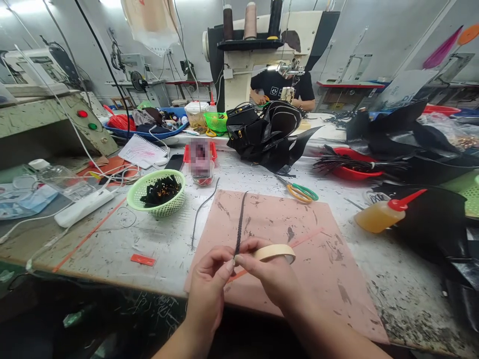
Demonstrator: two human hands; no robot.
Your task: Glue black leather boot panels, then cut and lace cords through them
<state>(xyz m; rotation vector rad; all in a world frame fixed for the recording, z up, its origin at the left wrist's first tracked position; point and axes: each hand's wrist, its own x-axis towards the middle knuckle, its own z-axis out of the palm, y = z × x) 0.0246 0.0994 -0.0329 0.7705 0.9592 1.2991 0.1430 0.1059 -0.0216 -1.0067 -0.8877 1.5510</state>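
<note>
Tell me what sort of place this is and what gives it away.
Probably a leather-goods sewing workshop: there is a large sewing machine topped with thread spools, black leather-like pieces at the right, and scissors.

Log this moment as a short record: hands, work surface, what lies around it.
Left hand: pinches the near end of a black braided cord
Right hand: pinches the same end; also carries a tape roll
Work surface: dark-marked pink mat
Mat's far edge: orange-and-green-handled scissors
Right of mat: bottle of amber liquid
Left of mat: green basket of black pieces
</note>
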